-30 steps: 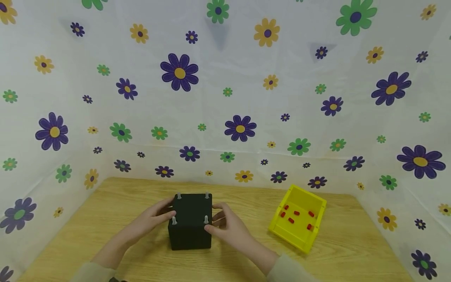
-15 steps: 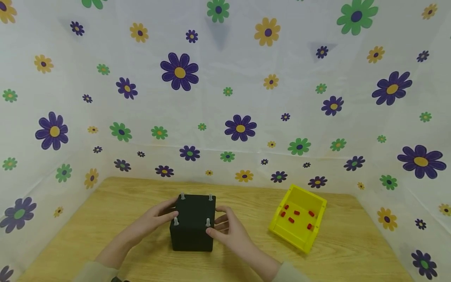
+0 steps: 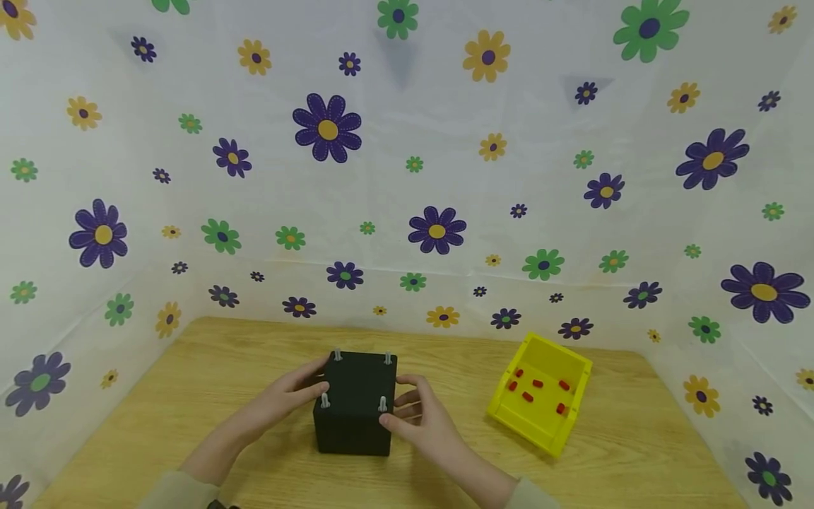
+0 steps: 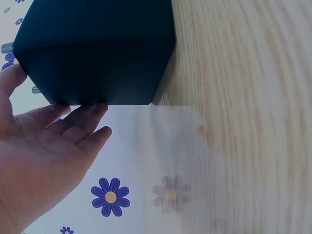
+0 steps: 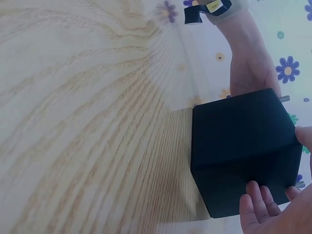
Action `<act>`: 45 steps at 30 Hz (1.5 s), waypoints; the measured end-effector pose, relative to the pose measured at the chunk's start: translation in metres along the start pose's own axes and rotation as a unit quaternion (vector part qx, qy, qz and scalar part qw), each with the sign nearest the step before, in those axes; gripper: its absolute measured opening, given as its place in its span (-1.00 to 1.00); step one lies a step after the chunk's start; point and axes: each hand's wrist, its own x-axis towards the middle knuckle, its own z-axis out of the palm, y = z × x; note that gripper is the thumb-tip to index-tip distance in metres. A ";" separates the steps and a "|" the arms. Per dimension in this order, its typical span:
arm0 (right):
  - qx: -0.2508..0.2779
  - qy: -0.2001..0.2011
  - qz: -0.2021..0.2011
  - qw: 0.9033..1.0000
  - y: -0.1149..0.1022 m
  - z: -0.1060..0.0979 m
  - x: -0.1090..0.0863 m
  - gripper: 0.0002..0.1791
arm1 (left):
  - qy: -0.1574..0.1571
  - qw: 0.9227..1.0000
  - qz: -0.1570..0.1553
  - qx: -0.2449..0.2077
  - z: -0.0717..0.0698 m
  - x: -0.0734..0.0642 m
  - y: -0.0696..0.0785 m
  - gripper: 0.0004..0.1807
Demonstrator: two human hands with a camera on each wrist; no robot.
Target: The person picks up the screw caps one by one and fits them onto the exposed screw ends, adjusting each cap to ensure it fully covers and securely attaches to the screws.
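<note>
Box (image 3: 356, 406) sits on the table (image 3: 286, 466) between the two hands, well apart from the yellow tray (image 3: 537, 425), where six red bits (image 3: 528, 397) lie loose and untouched. The left hand (image 3: 287, 396) holds its left side, thumb at the top edge; the right hand (image 3: 431, 424) grips the right side, thumb by the near corner, bent fingers against the side face. I'd call the step in hand steadying or placing the box. To my eye, the next move calls for even pressure from both sides and a light right thumb beside the nearest peg, so nothing twists or tips. Four pale pegs (image 3: 383, 404), one near each top corner, point upward. It looks close to a cube, so I can pick out no clear long axis; one flat face looks toward the person, nearly square on.
</note>
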 end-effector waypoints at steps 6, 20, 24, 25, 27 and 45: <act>0.002 0.000 0.003 1.000 0.002 -0.003 -0.003 -0.30 | 0.004 1.000 -0.007 0.012 0.004 0.002 0.002 -0.17; -0.001 0.000 0.016 1.000 0.001 -0.006 -0.005 -0.30 | 0.006 1.000 0.014 0.023 0.007 0.007 0.004 -0.17; -0.009 -0.001 0.011 1.000 0.003 -0.007 -0.005 -0.31 | 0.011 0.999 0.025 0.031 0.008 0.008 0.004 -0.19; -0.010 -0.002 0.010 1.000 0.003 -0.007 -0.005 -0.31 | 0.012 0.999 0.030 0.033 0.009 0.008 0.004 -0.19; -0.012 -0.003 0.008 1.000 0.003 -0.008 -0.006 -0.32 | 0.016 0.999 0.037 0.036 0.010 0.008 0.004 -0.20; -0.193 0.015 -0.056 0.979 -0.002 -0.028 -0.016 -0.30 | 0.038 0.990 0.039 0.133 0.005 0.002 0.017 -0.25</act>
